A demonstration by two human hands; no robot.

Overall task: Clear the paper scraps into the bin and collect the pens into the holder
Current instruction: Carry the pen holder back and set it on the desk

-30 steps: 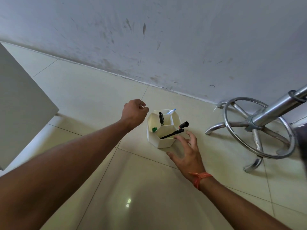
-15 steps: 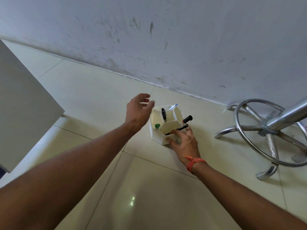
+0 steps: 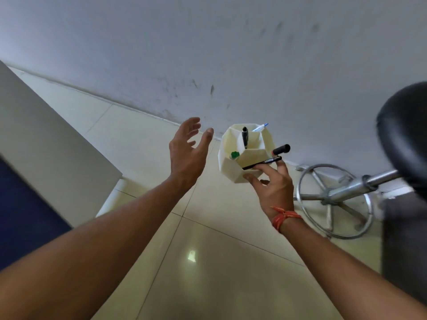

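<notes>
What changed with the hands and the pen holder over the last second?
The right hand closed on the pen holder and lifted it off the floor. The left hand, a loose fist before, opened beside it. The pens inside kept their places; the stool stayed put.

We see the holder (image 3: 245, 155) at centre frame, with our right hand (image 3: 273, 188) touching its lower right side and our left hand (image 3: 187, 153) just left of it, apart. Pens (image 3: 244, 137) stand in its compartments; one pen (image 3: 263, 163) lies across its near rim. The stool base (image 3: 332, 199) sits to the right, the wall (image 3: 208, 54) behind, a cabinet (image 3: 46, 139) at left.
</notes>
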